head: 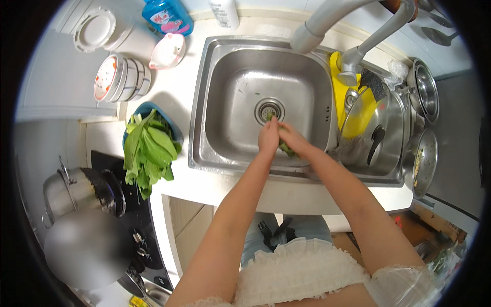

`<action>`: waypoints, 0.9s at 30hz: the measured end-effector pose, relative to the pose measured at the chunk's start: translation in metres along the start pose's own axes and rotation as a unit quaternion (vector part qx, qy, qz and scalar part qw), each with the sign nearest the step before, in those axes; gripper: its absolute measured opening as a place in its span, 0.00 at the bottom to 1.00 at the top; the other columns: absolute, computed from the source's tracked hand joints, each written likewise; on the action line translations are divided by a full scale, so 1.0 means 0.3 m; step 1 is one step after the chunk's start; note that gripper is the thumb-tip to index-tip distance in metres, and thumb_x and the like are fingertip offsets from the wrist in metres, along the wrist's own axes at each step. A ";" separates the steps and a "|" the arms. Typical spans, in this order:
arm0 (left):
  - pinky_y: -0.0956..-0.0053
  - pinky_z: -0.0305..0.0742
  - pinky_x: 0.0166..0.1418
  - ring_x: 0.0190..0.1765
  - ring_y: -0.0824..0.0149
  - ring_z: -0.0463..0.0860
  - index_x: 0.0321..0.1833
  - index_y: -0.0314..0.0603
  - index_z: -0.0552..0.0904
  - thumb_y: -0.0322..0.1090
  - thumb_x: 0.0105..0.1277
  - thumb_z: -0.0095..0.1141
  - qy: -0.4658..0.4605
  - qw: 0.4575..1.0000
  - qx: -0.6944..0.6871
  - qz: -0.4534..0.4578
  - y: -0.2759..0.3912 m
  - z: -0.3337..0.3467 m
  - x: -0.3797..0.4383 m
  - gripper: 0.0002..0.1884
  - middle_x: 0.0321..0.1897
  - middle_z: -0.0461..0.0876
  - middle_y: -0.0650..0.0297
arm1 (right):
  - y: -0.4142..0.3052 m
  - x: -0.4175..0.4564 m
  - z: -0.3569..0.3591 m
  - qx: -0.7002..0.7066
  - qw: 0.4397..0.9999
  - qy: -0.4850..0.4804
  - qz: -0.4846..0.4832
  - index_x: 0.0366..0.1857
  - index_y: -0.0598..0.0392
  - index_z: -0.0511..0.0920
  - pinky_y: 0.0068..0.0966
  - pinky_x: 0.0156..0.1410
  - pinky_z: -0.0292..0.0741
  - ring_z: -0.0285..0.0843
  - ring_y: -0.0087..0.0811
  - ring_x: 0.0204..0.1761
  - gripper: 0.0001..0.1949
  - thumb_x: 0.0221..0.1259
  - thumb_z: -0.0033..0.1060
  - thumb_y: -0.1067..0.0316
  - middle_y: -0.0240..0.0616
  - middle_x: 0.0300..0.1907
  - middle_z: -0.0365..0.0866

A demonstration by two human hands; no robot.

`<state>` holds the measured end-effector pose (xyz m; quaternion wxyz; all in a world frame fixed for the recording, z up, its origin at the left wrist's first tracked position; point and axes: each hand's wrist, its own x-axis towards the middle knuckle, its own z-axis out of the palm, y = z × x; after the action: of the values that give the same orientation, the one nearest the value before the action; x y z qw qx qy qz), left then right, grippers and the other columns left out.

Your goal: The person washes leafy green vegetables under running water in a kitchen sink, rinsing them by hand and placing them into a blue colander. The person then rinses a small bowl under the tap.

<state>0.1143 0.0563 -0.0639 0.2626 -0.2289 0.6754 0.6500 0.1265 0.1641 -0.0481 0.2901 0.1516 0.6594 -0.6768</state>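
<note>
Both hands meet over the stainless steel sink basin [238,92], close to its drain [264,111]. Between my left hand [269,136] and my right hand [294,139] is a green vegetable stalk [284,146], mostly covered by my fingers. One end pokes out above the fingertips and the other shows below, between the palms. On the counter to the left, a blue container [173,126] is heaped with leafy greens [151,146], their leaves hanging over its front. The faucet [307,38] reaches over the back right of the basin; no stream of water shows clearly.
Stacked bowls [134,80], a pink-rimmed dish [167,51] and a blue detergent bottle [168,17] stand at the back left. A yellow cutting board [335,88] and a glass lid [374,126] fill the side basin. Metal bowls [425,161] line the right; a pot [73,192] sits left.
</note>
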 end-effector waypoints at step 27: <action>0.77 0.66 0.52 0.45 0.68 0.72 0.45 0.37 0.73 0.39 0.66 0.45 0.162 0.917 -0.203 0.303 0.011 -0.105 -0.472 0.13 0.41 0.74 0.60 | -0.046 -0.319 0.376 0.245 0.948 0.124 -0.161 0.45 0.56 0.69 0.25 0.47 0.69 0.71 0.28 0.43 0.15 0.65 0.41 0.57 0.35 0.40 0.73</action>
<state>0.2176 0.0205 0.0316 -0.1122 -0.1641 0.5995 0.7753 0.2135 0.0714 0.0286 0.0472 0.1926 0.5193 -0.8313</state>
